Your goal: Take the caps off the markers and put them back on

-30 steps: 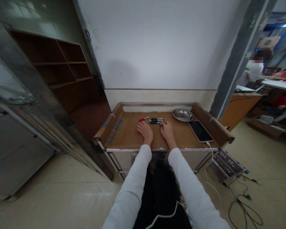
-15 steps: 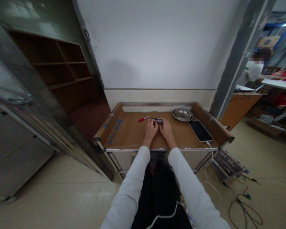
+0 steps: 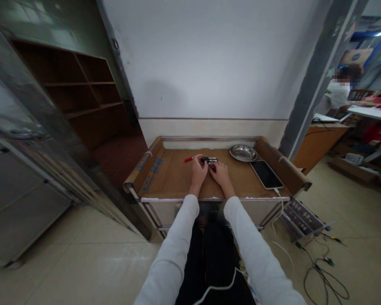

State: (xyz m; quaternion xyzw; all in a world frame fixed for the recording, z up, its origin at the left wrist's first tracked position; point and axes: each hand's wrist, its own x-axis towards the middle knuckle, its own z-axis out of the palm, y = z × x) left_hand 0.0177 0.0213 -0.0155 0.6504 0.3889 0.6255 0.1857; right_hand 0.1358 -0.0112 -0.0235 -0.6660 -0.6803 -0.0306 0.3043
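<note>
Several black marker pens [image 3: 210, 159] lie bunched side by side on the cardboard-lined cart top [image 3: 168, 182]. My left hand [image 3: 198, 170] is closed around the left end of the bunch, thumb and fingers pressing on it. At the right, near end, my right hand [image 3: 221, 173] has its fingers curled against the same pens; the fingertips are partly hidden. A red marker pen [image 3: 188, 159] lies just left of my left hand, its right end covered by the fingers.
A round steel dish [image 3: 243, 153] stands at the back right. In front of it lies a phone [image 3: 266, 174] with a white cable [image 3: 282, 203] running off the front edge. Raised cardboard sides [image 3: 287, 165] bound the cart. A person [image 3: 339, 91] sits far right.
My left hand has moved right from beside the red pen to the black pens. My right hand has come in against them too, and the bunch sits closer together.
</note>
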